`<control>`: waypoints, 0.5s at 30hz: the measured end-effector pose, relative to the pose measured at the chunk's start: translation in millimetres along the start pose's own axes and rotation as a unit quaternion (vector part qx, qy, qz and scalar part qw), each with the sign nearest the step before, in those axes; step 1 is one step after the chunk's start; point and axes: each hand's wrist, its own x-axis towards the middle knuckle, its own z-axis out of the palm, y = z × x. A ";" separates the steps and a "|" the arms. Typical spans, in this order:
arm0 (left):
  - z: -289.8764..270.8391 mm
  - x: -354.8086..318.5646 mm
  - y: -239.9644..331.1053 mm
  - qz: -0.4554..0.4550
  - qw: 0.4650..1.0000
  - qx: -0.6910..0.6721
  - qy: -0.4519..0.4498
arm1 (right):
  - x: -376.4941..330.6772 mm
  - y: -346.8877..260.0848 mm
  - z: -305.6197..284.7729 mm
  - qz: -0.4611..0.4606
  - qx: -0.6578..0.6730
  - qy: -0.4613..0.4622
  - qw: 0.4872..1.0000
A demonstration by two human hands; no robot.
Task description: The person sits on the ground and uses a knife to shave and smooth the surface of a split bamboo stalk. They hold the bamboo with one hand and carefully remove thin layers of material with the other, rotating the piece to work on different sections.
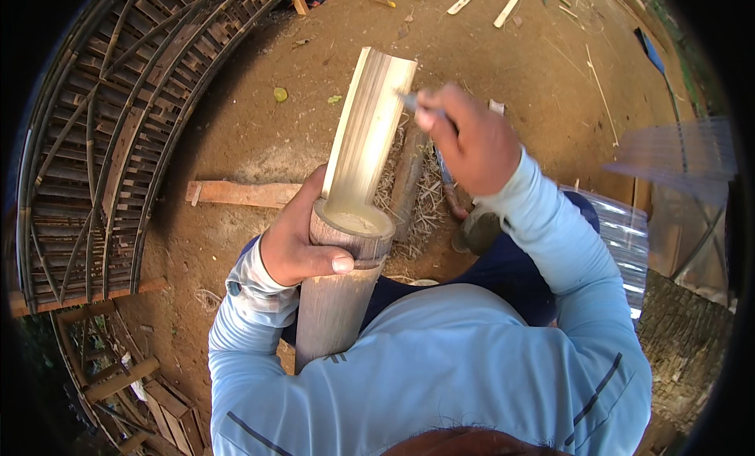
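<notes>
A thick bamboo section (336, 310) leans against my body, its upper part cut away to a tall half-round wall (368, 125) with a pale inner face. Just below that wall, a pale node closes the tube inside its round rim. My left hand (295, 240) is wrapped round the bamboo near this rim, thumb across the front. Up by the wall's right edge, my right hand (472, 137) is closed on a small grey tool (410, 101). Motion blurs the tool, so its kind is unclear, and I cannot tell whether its tip touches the bamboo.
A wooden plank (252, 193) lies on the dirt floor, left of the bamboo. Thin shavings (421, 196) and a log (407, 177) lie beyond my lap. A slatted bamboo structure (118, 133) stands at left. Split strips (511, 5) lie at the far side; clear corrugated sheeting (621, 243) is at right.
</notes>
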 end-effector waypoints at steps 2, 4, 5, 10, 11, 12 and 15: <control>0.6 -0.7 0.2 -0.004 1.000 -0.012 0.001 | 10.8 -2.0 -7.6 0.017 -0.007 0.009 1.000; 2.2 -2.8 5.0 -0.012 0.999 -0.035 -0.012 | -7.4 -8.5 1.9 -0.032 -0.018 -0.008 0.999; 2.0 -2.7 7.5 -0.010 1.000 -0.019 -0.011 | -18.8 -13.2 7.1 -0.059 -0.022 -0.017 0.998; 1.9 -3.1 8.2 -0.004 1.000 0.008 0.004 | 14.3 11.4 -8.8 0.012 -0.002 -0.010 1.000; 1.5 -2.5 8.4 -0.006 1.000 -0.002 0.002 | 21.8 16.1 -7.8 -0.006 -0.011 0.022 1.000; 1.0 -2.3 7.2 -0.007 1.000 -0.012 -0.001 | 26.5 18.7 -4.8 -0.024 -0.021 0.054 0.998; 2.6 -2.5 10.0 -0.010 1.000 -0.007 -0.015 | 29.8 28.5 -4.4 -0.019 -0.007 0.074 0.997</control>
